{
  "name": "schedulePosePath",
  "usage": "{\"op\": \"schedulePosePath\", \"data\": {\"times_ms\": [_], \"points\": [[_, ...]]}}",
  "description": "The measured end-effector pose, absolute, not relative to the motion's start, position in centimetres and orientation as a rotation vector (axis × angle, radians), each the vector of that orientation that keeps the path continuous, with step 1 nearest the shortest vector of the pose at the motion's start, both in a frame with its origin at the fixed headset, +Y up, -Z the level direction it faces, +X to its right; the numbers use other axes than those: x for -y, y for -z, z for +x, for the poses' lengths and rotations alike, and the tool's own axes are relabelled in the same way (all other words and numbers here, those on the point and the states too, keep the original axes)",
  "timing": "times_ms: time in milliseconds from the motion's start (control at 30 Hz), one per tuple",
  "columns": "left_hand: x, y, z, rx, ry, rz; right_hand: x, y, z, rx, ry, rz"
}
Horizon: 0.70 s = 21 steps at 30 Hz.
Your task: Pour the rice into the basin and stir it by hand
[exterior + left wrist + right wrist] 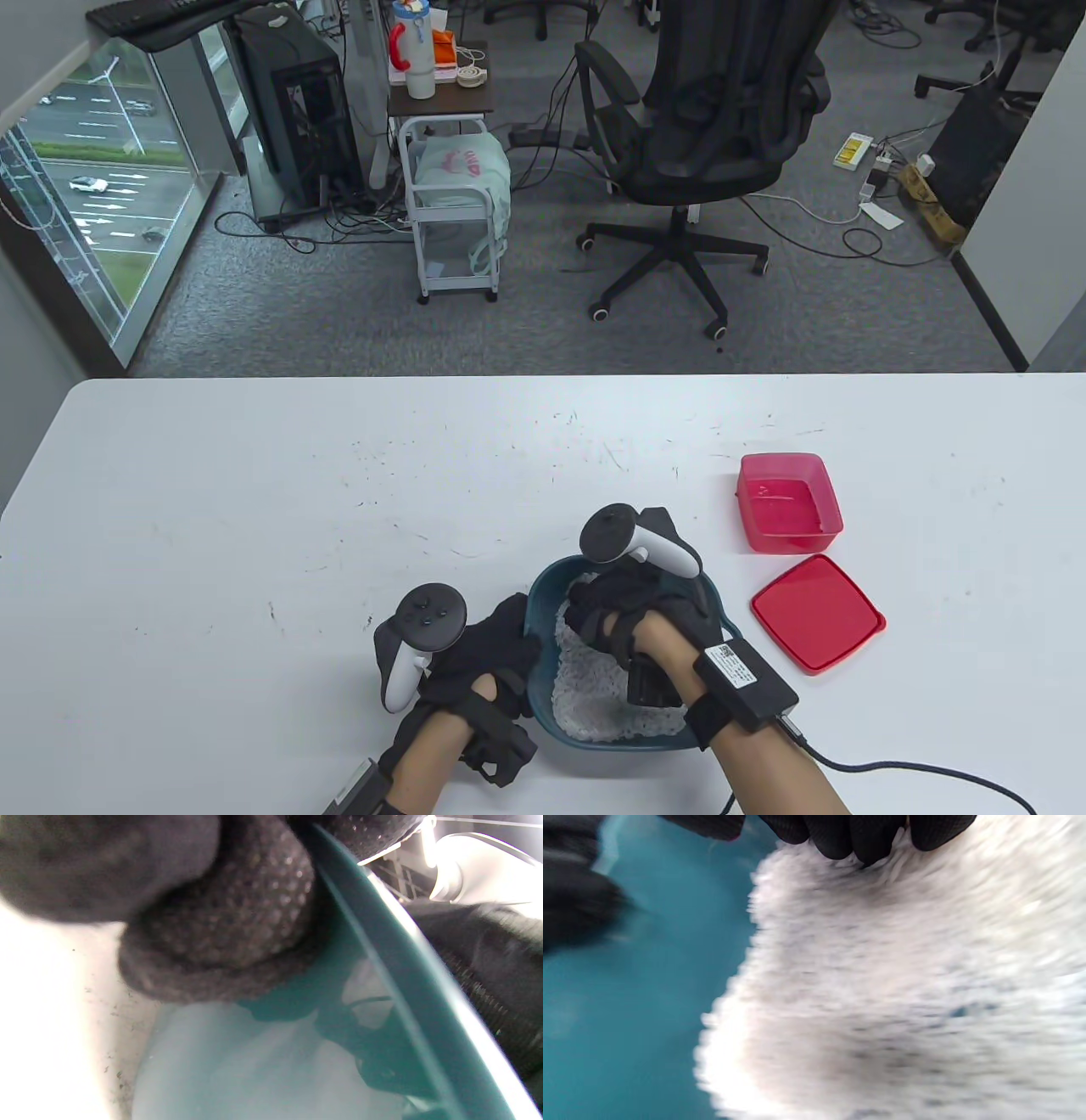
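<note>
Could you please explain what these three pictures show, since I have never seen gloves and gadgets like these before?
These are a person's hands in black sensor gloves, each with a tracker strapped on its back. The wide picture looks down at a white table; the two blurry ones come from wrist cameras. The left hand grips the rim of a teal basin. The right hand is inside it, fingers in the white rice. Beside the basin sit an empty red container and its lid.

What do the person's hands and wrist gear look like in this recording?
Both hands wear black knit gloves; the left hand and right hand each carry a tracker with a black round head and white handle. The right wrist has a black box with a white label and a black cable. Forearms are bare.
</note>
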<state>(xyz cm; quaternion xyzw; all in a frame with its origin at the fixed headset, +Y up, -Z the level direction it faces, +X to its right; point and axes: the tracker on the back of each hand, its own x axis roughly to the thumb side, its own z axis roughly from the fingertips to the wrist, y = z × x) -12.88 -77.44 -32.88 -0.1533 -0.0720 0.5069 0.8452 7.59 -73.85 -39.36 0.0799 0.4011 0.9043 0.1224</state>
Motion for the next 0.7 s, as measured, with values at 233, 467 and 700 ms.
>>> {"op": "schedulePosePath", "data": {"times_ms": [233,467,700], "points": [[77.4,32.8,-12.9,0.141,-1.069,-0.32,74.4,37.3,8.2,-1.356,-2.965,0.159],[77.4,32.8,-12.9,0.129,-1.073,-0.318,75.6,34.5,6.8,-1.624,-2.877,0.327],[77.4,32.8,-12.8,0.134,-1.07,-0.318,75.7,34.9,6.1,-1.539,-2.125,0.609]]}}
